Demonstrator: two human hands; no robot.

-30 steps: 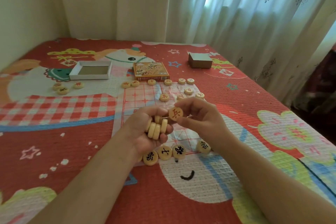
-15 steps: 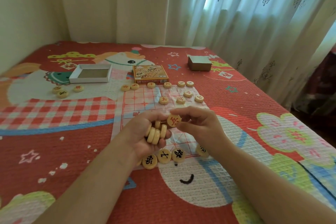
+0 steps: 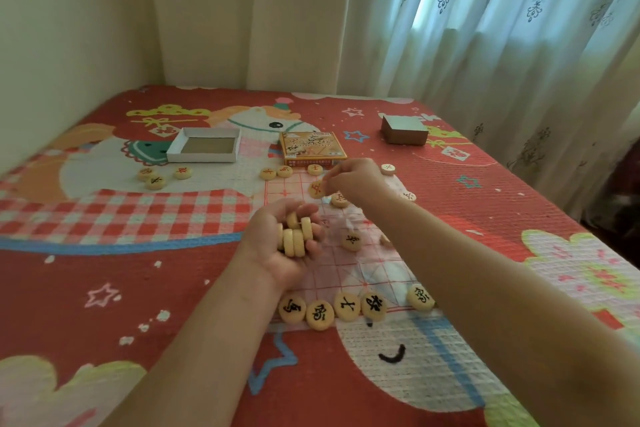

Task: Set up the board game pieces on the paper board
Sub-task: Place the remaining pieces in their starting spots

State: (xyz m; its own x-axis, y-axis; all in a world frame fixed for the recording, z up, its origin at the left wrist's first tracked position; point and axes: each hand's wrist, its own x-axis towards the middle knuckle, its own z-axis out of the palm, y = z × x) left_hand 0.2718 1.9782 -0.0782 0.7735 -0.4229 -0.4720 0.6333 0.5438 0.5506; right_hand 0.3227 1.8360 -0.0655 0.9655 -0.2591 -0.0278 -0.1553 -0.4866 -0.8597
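Note:
A thin paper board (image 3: pixel 349 263) with a red grid lies on the patterned mat. My left hand (image 3: pixel 280 246) hovers over its left side, palm up, cupping a stack of several round wooden pieces (image 3: pixel 294 236). My right hand (image 3: pixel 353 180) reaches over the board's far part and pinches one red-marked piece (image 3: pixel 316 189) just above the grid. Several black-marked pieces (image 3: pixel 346 307) line the near edge. Red-marked pieces (image 3: pixel 277 172) sit along the far edge, some hidden behind my right hand. A lone black-marked piece (image 3: pixel 352 240) rests mid-board.
Three loose pieces (image 3: pixel 162 176) lie on the mat at far left. Behind them is an open white box tray (image 3: pixel 204 146). The orange game box (image 3: pixel 311 149) stands past the board, and a grey box (image 3: pixel 403 130) sits at far right. Curtains hang behind the mat.
My right hand has moved away from my left hand to the far side of the board, carrying the red-marked piece. My left hand keeps its stack.

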